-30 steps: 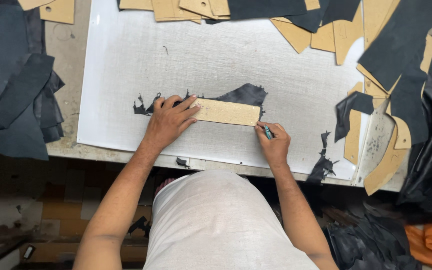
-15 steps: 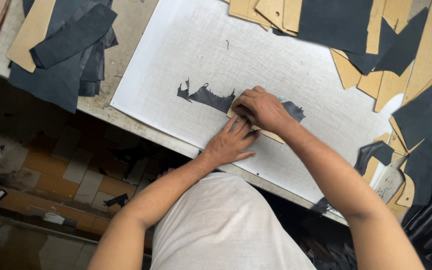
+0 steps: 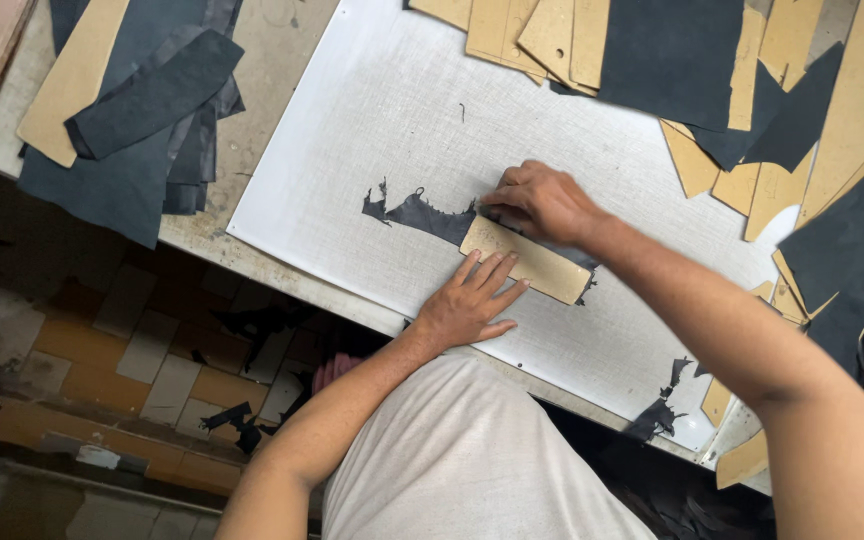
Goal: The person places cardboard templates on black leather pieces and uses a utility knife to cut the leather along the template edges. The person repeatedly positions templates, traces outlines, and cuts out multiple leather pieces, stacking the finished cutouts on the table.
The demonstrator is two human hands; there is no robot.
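The left hand (image 3: pixel 472 300) lies flat, fingers spread, pressing the near edge of a tan cardboard pattern (image 3: pixel 527 262). The pattern sits on a ragged dark leather scrap (image 3: pixel 420 214), mid white cutting board (image 3: pixel 372 150) on the table (image 3: pixel 272 60). The right hand (image 3: pixel 542 200) is curled at the pattern's far edge; whether its fingers hold a tool I cannot tell. Judged partly done: the scrap remains uncut beyond the pattern's left end. Cut dark pieces (image 3: pixel 142 100) lie stacked at left.

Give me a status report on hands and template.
Left hand flat on tan template. Right hand at its far edge, over dark scrap. Nothing in the way.
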